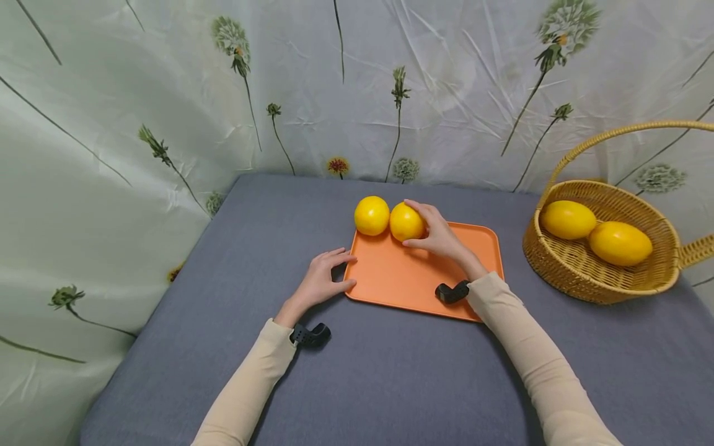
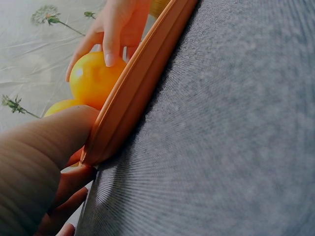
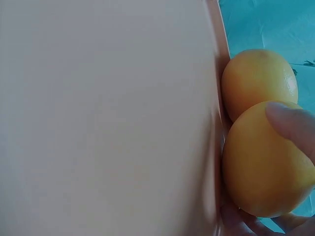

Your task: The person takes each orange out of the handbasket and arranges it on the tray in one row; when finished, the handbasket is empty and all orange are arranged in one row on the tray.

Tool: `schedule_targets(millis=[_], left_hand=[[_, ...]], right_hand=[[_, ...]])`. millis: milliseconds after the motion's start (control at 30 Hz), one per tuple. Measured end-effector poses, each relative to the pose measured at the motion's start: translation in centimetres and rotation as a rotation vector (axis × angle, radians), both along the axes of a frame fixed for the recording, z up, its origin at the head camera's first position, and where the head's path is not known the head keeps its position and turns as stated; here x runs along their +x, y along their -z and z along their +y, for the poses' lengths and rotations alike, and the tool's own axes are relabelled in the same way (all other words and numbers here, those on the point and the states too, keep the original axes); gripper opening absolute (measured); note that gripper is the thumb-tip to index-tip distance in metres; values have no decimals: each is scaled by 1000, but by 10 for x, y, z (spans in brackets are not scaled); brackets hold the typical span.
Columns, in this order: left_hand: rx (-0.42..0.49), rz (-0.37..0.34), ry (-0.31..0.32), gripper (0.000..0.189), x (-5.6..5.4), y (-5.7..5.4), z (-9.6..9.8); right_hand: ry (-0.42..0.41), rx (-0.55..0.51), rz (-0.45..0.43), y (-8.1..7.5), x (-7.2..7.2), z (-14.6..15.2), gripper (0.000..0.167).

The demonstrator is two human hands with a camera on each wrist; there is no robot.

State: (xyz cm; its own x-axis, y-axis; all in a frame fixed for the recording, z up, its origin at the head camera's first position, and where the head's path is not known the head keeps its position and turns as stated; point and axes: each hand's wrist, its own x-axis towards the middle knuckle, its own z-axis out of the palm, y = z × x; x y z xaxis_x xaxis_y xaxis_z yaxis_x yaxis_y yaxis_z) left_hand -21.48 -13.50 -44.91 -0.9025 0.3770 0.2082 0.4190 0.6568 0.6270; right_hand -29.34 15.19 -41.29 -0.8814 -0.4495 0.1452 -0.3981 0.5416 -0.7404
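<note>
At the far left of an orange tray (image 1: 401, 272), my right hand (image 1: 437, 234) holds a round yellow fruit (image 1: 405, 222) between thumb and fingers, right by the far rim. A second round yellow fruit (image 1: 372, 215) sits beside it on the left. In the right wrist view the held fruit (image 3: 268, 160) partly covers the second fruit (image 3: 259, 81). My left hand (image 1: 323, 275) rests at the tray's left edge, thumb and forefinger spread apart along the rim. Part of this hand is seen close up in the left wrist view, against the tray's side (image 2: 130, 98).
A wicker basket (image 1: 602, 294) with a tall handle stands to the right of the tray, with two yellow fruits (image 1: 620, 243) inside. A grey-blue cloth (image 1: 390, 384) covers the table. Behind and to the left hangs a pale curtain (image 1: 312, 93) with a dandelion print.
</note>
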Motion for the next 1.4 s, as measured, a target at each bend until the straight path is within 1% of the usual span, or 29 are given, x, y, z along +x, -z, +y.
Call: schedule_targets(millis=[233, 567, 733, 833, 933, 1100, 1233, 1400], left_hand=[[1, -16, -9, 50, 0, 0, 0], [7, 8, 0, 49, 0, -2, 1], [5, 2, 0, 49, 0, -2, 1], [9, -6, -2, 49, 0, -1, 1], [10, -2, -2, 48, 0, -1, 2], [15, 9, 6, 48, 1, -2, 3], [11, 7, 5, 48, 0, 0, 3], [11, 9, 5, 48, -1, 1, 2]], right_hand=[[-2, -24, -19, 1, 0, 0, 88], [7, -48, -78, -1, 2, 5, 90], [7, -19, -64, -3, 4, 10, 91], [11, 6, -33, -6, 8, 15, 90], [15, 9, -15, -11, 12, 21, 88], [23, -11, -36, -20, 21, 32, 83], [37, -25, -29, -27, 30, 42, 79], [68, -19, 32, -34, 39, 58, 74]])
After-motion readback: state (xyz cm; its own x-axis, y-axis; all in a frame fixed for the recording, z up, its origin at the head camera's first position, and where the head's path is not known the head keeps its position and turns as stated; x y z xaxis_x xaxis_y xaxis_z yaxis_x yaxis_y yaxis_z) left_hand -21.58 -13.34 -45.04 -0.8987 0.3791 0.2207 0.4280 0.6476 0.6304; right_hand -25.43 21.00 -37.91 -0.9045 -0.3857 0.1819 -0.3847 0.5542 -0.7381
